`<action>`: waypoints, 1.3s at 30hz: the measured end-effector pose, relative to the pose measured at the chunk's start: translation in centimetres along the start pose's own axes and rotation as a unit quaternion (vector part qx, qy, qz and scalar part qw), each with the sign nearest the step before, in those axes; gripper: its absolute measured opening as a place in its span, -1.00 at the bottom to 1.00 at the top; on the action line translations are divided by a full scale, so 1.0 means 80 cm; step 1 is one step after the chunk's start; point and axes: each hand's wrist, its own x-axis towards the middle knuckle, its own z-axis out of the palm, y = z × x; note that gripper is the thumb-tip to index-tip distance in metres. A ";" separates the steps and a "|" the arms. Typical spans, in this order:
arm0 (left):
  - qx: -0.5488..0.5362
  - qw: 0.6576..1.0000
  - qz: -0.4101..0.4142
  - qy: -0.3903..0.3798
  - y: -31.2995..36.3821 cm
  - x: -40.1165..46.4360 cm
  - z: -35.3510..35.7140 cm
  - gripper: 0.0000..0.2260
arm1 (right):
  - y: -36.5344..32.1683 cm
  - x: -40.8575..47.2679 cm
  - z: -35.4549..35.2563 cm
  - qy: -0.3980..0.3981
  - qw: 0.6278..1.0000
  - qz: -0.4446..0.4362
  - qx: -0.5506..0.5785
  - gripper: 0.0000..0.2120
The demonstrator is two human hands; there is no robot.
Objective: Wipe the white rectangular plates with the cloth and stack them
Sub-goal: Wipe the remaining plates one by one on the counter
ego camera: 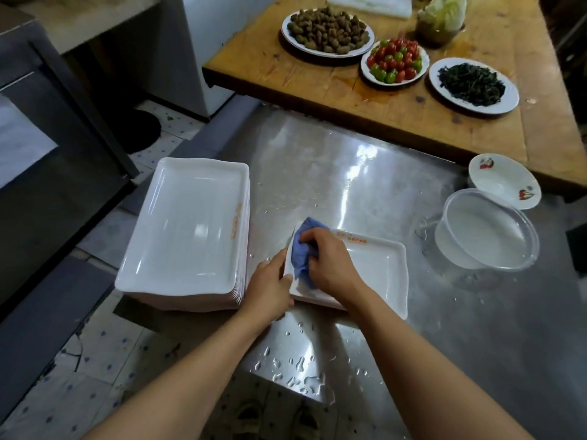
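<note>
On steel table point(365, 173), right hand point(330, 265) seemingly presses cloth point(301, 255) onto plate point(381, 268).

A kitchen: steel worktop point(365, 173), stacked white plates point(187, 230), wooden table point(365, 100) of prepared dishes (peanuts, peppers).

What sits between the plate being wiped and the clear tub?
Nothing stands there. In the head view, only bare steel table with water drops separates the plate from the tub. The right hand presses the cloth at the plate's other end.
</note>
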 end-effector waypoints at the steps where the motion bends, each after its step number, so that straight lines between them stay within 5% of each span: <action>1: -0.063 0.998 -0.018 -0.007 -0.001 -0.001 -0.001 -0.54 | 0.001 -0.005 -0.002 -0.008 1.000 0.000 -0.001 -0.68; 12: -0.293 0.952 -0.068 -0.062 -0.003 -0.009 -0.006 -0.57 | 0.000 -0.052 0.005 -0.057 0.998 -0.023 -0.009 -0.67; 26: -0.261 0.963 -0.070 -0.002 -0.007 -0.014 0.000 -0.63 | 0.011 -0.052 0.011 -0.069 0.992 -0.082 -0.066 -0.64; 32: -0.255 0.962 -0.094 0.010 -0.004 -0.012 0.002 -0.61 | 0.022 -0.069 0.007 -0.114 0.970 -0.102 -0.187 -0.49; 39: -0.151 0.982 -0.097 0.059 0.005 -0.003 0.012 -0.72 | 0.023 -0.082 0.009 -0.063 0.972 -0.140 -0.178 -0.64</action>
